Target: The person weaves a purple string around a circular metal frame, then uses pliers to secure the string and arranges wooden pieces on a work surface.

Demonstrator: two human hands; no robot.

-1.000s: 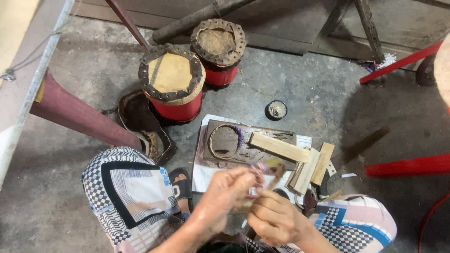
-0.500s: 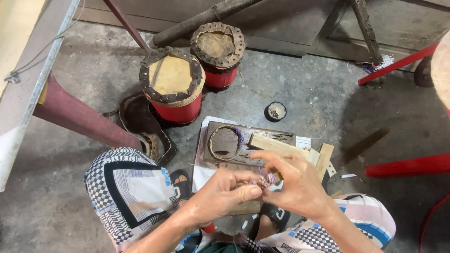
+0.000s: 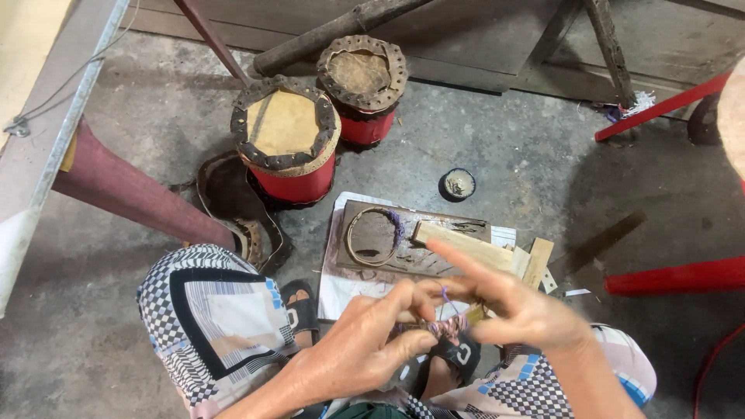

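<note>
My left hand point(image 3: 365, 345) and my right hand point(image 3: 512, 302) meet in front of my knees. Between the fingers sits a small piece wound with purple thread point(image 3: 444, 326); the left hand pinches it from below. The right hand holds the purple thread at thumb and finger, with its index finger stretched out to the left. Just beyond the hands lies a dark board point(image 3: 434, 260) on white paper, bearing a thin ring point(image 3: 372, 237) partly wrapped in purple thread and a pale wooden strip point(image 3: 466, 244).
Two small red drums with hide tops stand on the concrete floor, one point(image 3: 287, 147) nearer and one point(image 3: 362, 85) behind it. A small round tin point(image 3: 458, 184) lies right of them. Dark leather pieces point(image 3: 233, 206) lie by my left knee. Red metal bars point(image 3: 675, 275) run at the right.
Both hands rose and came forward over the board's near edge. The right hand opened its index finger outward while drawing the purple thread; the view tilted slightly.
</note>
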